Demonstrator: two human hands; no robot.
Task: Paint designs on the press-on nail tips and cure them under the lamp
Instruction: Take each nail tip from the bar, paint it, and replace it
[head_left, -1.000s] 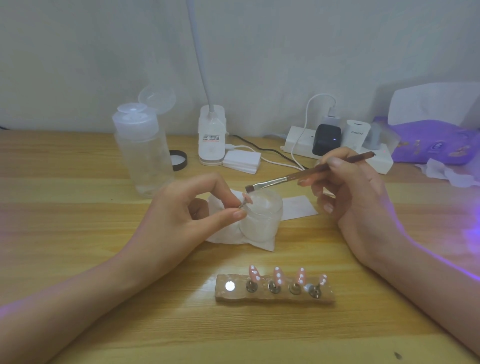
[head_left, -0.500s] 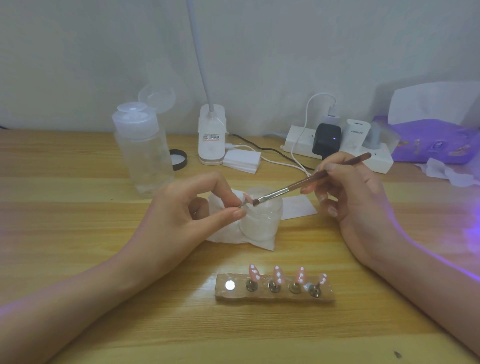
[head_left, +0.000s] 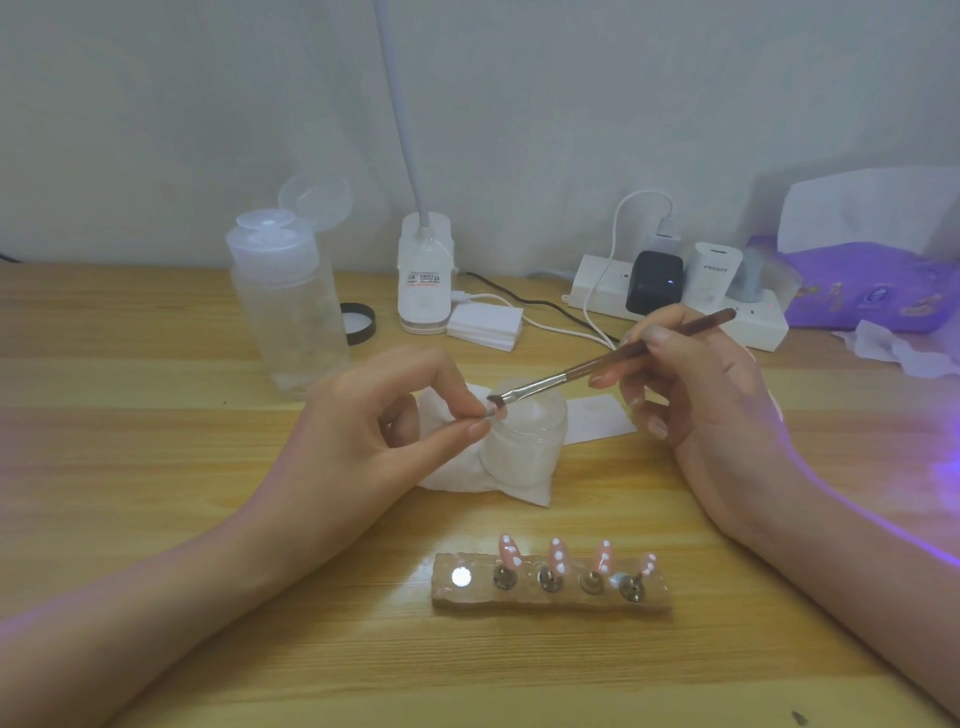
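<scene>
Two bare hands meet above the middle of the tabletop (head_left: 156, 467). We see the left hand (head_left: 363, 431) with its fingers (head_left: 452, 431) narrowed to a pinch, thumb and forefinger closed on a small nail tip (head_left: 491, 413), most of which they hide. The right hand (head_left: 696, 395) holds a slim brown brush (head_left: 597, 366) like a pen, its fingers (head_left: 665, 335) curled round the handle. The dark bristles touch the nail tip right at the left fingertips. Just behind and below those fingertips stands a small frosted jar (head_left: 524, 441) on a crumpled white tissue (head_left: 447, 475). Nearer to us than both sets of fingers, and well apart from them, lies a rough stone-like holder (head_left: 550, 597). It bears four pink nail tips (head_left: 556, 553) with white dots, each upright on a metal stud. At the holder's end on the side of the left fingers, we see only a bright disc. Beyond the left fingers we find a clear pump bottle (head_left: 288, 306) with its cap flipped open, a black lid (head_left: 358, 323) and a white lamp base (head_left: 423, 280). Beyond the right fingers sits a white power strip (head_left: 748, 322) with chargers plugged in, and a violet glow falls on the right forearm.
</scene>
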